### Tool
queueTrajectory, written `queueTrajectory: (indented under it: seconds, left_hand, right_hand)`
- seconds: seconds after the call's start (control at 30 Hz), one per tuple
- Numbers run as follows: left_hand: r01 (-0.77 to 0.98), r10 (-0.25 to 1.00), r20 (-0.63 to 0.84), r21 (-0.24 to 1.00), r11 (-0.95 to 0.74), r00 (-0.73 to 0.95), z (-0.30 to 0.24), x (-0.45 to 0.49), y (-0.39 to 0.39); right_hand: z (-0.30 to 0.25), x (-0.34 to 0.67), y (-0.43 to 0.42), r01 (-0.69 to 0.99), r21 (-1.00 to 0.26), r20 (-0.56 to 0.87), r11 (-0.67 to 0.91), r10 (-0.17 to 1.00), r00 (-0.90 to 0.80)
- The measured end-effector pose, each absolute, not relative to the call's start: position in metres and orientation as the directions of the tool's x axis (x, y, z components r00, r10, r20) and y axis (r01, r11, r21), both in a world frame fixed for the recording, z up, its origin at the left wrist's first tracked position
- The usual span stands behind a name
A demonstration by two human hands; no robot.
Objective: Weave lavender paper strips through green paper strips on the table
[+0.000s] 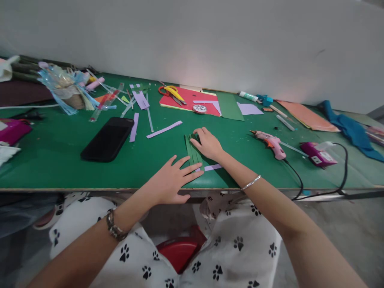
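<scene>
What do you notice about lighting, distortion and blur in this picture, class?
Head view: the light is soft and even, with only faint shadows under the left hand and right hand; a pale pinkish glow sits on the wall above the red paper; the wide lens stretches the forearms toward the bottom corners; no strong blur.

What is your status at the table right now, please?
Left hand flat, fingertips on green paper strips. Right hand on their far end. Lilac strip alongside; glue gun off right.

Partly covered: green paper (191, 153)
Its far end lies under the right hand (208, 145); well right of it, blue cloth (351, 129) runs off-view.
</scene>
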State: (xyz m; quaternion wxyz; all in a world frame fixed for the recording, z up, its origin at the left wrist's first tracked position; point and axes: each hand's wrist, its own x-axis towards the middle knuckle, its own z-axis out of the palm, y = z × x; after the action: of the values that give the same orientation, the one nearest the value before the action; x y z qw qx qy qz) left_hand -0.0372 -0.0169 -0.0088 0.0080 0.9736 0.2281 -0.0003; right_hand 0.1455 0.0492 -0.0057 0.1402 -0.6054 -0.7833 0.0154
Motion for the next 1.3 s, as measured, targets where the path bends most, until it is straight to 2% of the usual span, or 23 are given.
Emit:
queueTrajectory:
  seconds: [0.13,0.33,0.43,0.6,0.8,0.97,1.13,1.3]
  left_hand:
    - [0.442,0.442,-0.002,0.023,-0.897,0.897,-0.01,-0.038,-0.016]
    - [0.447,0.447,-0.006,0.034,-0.894,0.895,-0.01,-0.038,-0.016]
    - [0.448,0.448,-0.004,0.04,-0.893,0.894,-0.011,-0.038,-0.016]
    - [0.433,0.434,0.003,0.066,-0.899,0.901,-0.012,-0.038,-0.015]
    - [0.427,0.428,0.006,0.076,-0.901,0.904,-0.011,-0.038,-0.015]
    - [0.426,0.427,-0.002,0.075,-0.902,0.904,-0.011,-0.039,-0.015]
    - [0.427,0.428,0.001,0.079,-0.901,0.904,-0.012,-0.038,-0.015]
    - [0.426,0.427,0.001,0.07,-0.902,0.904,-0.012,-0.039,-0.015]
  right_hand:
    - [-0.01,0.153,0.05,0.899,-0.307,0.254,0.312,0.937,-0.238]
    - [-0.014,0.158,0.045,0.928,-0.176,0.235,0.328,0.93,-0.285]
    - [-0.014,0.158,0.044,0.938,-0.155,0.225,0.311,0.935,-0.273]
    - [-0.014,0.155,0.048,0.946,-0.174,0.237,0.275,0.944,-0.231]
    - [-0.011,0.144,0.053,0.96,-0.251,0.191,0.122,0.979,-0.074]
    - [-0.013,0.142,0.053,0.969,-0.207,0.205,0.131,0.975,-0.088]
    - [-0.015,0.143,0.054,0.964,-0.225,0.228,0.139,0.97,-0.087]
    - [-0.013,0.148,0.058,0.952,-0.229,0.193,0.203,0.968,-0.16]
